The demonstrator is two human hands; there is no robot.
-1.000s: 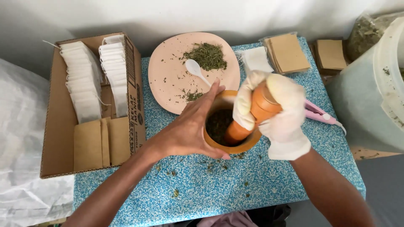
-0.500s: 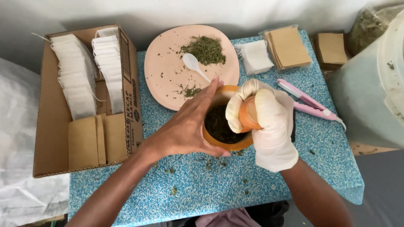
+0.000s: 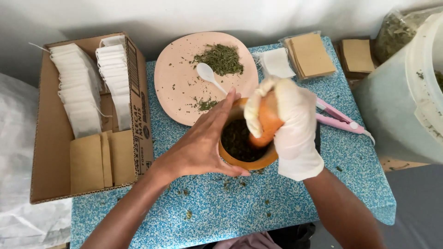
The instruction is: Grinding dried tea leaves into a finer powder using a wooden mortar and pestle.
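Note:
An orange wooden mortar with dark green crushed herbs inside stands on the blue speckled table. My left hand, bare, cups the mortar's left side and steadies it. My right hand, in a white glove, is closed around an orange pestle that points down into the bowl. Behind the mortar lies a pink plate carrying a pile of dried green herbs and a white spoon.
At the left, a cardboard box holds rows of white tea bags and brown paper envelopes. More envelopes and a white bag lie at the back. A pink tool and a large translucent tub sit right.
The gloved right hand has shifted the pestle around inside the mortar, tilting it differently. The left hand stays on the mortar. The camera view has drifted slightly.

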